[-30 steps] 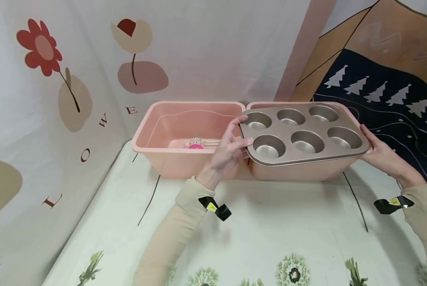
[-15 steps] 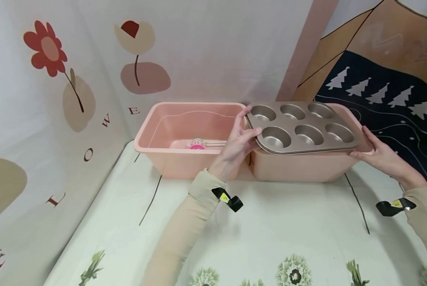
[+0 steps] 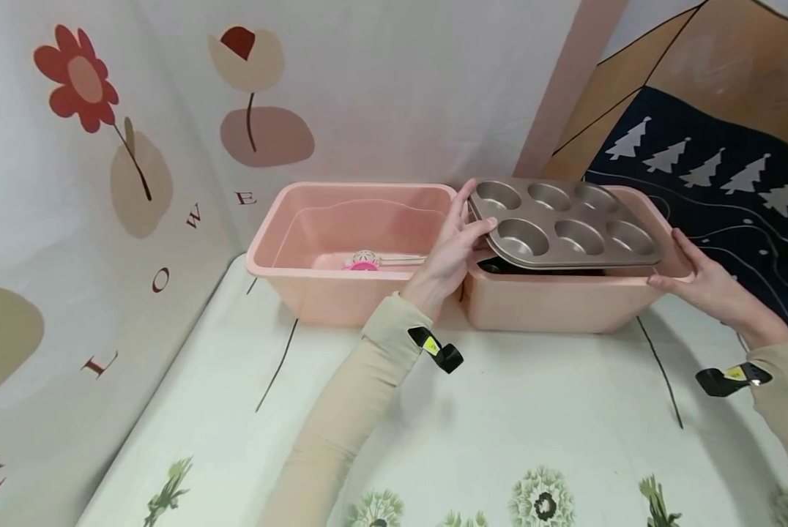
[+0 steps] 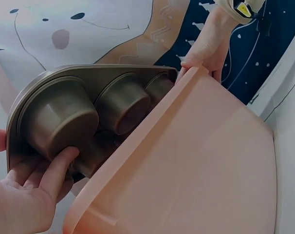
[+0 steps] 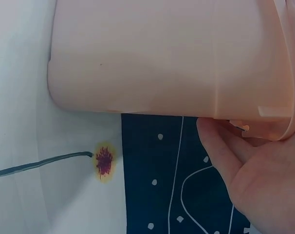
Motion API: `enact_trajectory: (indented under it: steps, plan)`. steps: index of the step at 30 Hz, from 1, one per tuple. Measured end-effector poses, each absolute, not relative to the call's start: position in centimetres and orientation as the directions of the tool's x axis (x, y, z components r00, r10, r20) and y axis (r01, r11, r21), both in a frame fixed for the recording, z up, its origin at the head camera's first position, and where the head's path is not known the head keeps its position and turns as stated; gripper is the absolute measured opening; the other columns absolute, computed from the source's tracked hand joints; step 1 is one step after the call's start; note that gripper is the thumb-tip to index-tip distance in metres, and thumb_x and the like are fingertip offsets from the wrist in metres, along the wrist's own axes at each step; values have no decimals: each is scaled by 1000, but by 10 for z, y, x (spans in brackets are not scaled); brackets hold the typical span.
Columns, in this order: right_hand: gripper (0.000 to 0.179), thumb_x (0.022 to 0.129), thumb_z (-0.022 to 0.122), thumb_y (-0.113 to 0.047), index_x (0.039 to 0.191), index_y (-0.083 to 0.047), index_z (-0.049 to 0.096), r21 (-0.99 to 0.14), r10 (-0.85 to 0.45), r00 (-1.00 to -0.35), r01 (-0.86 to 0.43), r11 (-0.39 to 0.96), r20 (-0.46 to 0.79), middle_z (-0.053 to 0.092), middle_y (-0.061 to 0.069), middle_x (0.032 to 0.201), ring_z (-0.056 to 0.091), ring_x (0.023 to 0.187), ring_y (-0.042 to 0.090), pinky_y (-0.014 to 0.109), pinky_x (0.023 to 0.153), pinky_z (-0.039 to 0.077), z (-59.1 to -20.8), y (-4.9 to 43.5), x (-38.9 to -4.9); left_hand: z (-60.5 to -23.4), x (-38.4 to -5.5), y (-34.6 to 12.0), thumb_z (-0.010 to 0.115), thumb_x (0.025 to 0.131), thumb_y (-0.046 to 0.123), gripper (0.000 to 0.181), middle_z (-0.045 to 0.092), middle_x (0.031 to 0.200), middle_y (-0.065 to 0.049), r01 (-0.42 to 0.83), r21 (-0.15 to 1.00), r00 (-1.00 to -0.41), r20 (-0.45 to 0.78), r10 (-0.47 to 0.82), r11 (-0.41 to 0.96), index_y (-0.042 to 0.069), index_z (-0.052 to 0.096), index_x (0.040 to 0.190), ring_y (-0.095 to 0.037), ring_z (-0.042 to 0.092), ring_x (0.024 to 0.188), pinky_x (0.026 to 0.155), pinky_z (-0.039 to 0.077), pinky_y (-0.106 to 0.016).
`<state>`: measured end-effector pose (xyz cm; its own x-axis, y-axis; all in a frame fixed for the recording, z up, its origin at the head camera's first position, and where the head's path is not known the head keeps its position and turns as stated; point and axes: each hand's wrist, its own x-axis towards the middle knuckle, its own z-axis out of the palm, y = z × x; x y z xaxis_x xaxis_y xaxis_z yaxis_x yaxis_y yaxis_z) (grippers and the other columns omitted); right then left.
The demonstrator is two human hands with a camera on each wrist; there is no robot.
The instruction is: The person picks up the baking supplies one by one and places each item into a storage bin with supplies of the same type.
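A grey-brown metal muffin tin with two rows of cups lies tilted over the right pink bin, its left end raised. My left hand holds that left end, thumb over the top edge. From below, in the left wrist view, fingers of the left hand reach under a corner cup. My right hand grips the right end of the same bin, thumb at the front rim. The right wrist view has the right hand against the bin's outer wall under its rim.
A second pink bin stands directly left, holding a white-and-pink utensil with a pale handle. Something dark shows inside the right bin under the tin. Printed cloth rises behind both bins.
The left hand has moved right and back with the muffin tin, tilting it and uncovering the bin's front. My right hand has gone from the tin's right edge to the bin's rim.
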<state>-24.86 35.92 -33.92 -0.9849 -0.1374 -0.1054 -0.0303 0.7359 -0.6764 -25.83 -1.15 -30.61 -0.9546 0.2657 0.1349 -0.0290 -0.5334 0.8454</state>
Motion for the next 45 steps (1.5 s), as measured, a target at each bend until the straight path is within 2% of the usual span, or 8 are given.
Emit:
enact_trajectory:
  steps: [7, 11, 16, 22, 30, 36, 40, 45]
  plan:
    - [98, 96, 58, -39, 149, -18, -22, -662, -131, -988, -41, 748, -87, -11, 32, 152, 4, 132, 61, 78, 96, 10, -339, 359, -248, -303, -267, 3, 49, 95, -6, 72, 43, 134, -5, -46, 870, -964, 89, 249, -491, 27, 23, 154, -19, 61, 82, 80, 52, -42]
    - [99, 96, 58, -39, 150, -17, -22, -659, -134, -987, -44, 751, -88, -11, 33, 152, 5, 132, 61, 78, 95, 12, -340, 359, -248, -302, -271, 11, 50, 97, -2, 69, 52, 113, -4, -61, 877, -972, 57, 230, -476, 28, 26, 154, -19, 61, 80, 78, 52, -41]
    - [99, 96, 58, -39, 149, -18, -22, -665, -142, -986, -49, 745, -87, -11, 33, 152, 6, 131, 62, 78, 96, 12, -340, 359, -249, -303, -277, 19, 48, 99, 0, 69, 61, 96, -9, -94, 886, -972, 17, 234, -453, 31, 22, 155, -22, 64, 87, 85, 52, -43]
    - [98, 96, 58, -38, 149, -20, -23, -680, -157, -983, -52, 732, -94, -11, 33, 152, 5, 132, 62, 78, 97, 11, -339, 361, -248, -304, -282, 23, 49, 98, 1, 71, 61, 87, -4, -93, 894, -973, 12, 228, -439, 30, 20, 155, -16, 63, 76, 81, 53, -40]
    - [100, 95, 60, -38, 149, -21, -23, -681, -137, -987, -44, 731, -83, -5, 37, 151, 11, 130, 62, 76, 98, 12, -339, 361, -247, -305, -285, 27, 50, 99, 3, 69, 59, 90, -3, -72, 920, -977, 13, 215, -386, 29, 20, 155, -19, 63, 77, 85, 53, -45]
    - [99, 96, 58, -40, 149, -20, -23, -662, -123, -989, -37, 748, -84, 0, 40, 149, 16, 126, 62, 77, 97, 12, -341, 361, -248, -311, -289, 37, 51, 99, 4, 68, 60, 95, -6, -91, 932, -974, -10, 227, -351, 26, 21, 156, -13, 59, 61, 72, 56, -36]
    - [99, 96, 59, -38, 149, -21, -22, -669, -130, -988, -42, 742, -82, -4, 37, 151, 13, 129, 62, 77, 98, 10, -341, 359, -249, -314, -291, 41, 51, 98, 3, 68, 60, 101, -9, -92, 943, -978, -26, 205, -321, 25, 22, 155, -13, 58, 60, 64, 54, -31]
    - [98, 96, 58, -37, 149, -21, -22, -673, -133, -988, -49, 738, -74, -7, 34, 152, 9, 131, 61, 77, 99, 8, -340, 359, -249, -314, -292, 43, 52, 98, 5, 68, 54, 122, -12, -112, 954, -980, -59, 191, -278, 29, 23, 155, -15, 58, 66, 74, 55, -39]
